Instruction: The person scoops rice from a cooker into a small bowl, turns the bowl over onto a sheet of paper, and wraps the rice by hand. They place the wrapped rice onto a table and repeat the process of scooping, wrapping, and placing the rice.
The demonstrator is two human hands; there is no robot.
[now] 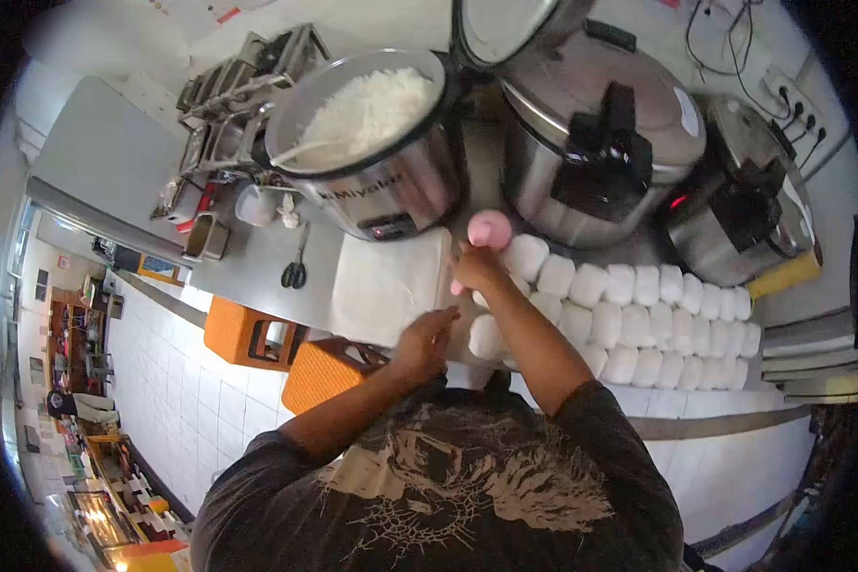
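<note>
while the open rice cooker (377, 143) stands at the back of the tabletop (257, 257) with much cooked rice (372, 110) and a white paddle (305, 150) in it, rows of white rice portions (639, 315) lie in front of and to the right of that cooker, below the two closed cookers (601, 143). by judgement, the portioning is well along: many portions are laid out, yet the cooker remains largely full, so more appears left to do. the right hand (477, 269) is raised just in front of the open cooker, arm extended forward, its fingers clenched around a pink cup-like mould (489, 229) held at the left end of the top row. the left hand (424, 343) sits lower, nearer the body, forearm angled inward, its fingers loosely curled beside one portion (486, 336) at the row's left end; whether they grip anything cannot be told. scissors (295, 272) lie left of the cooker's base, beside a white board (386, 286).
</note>
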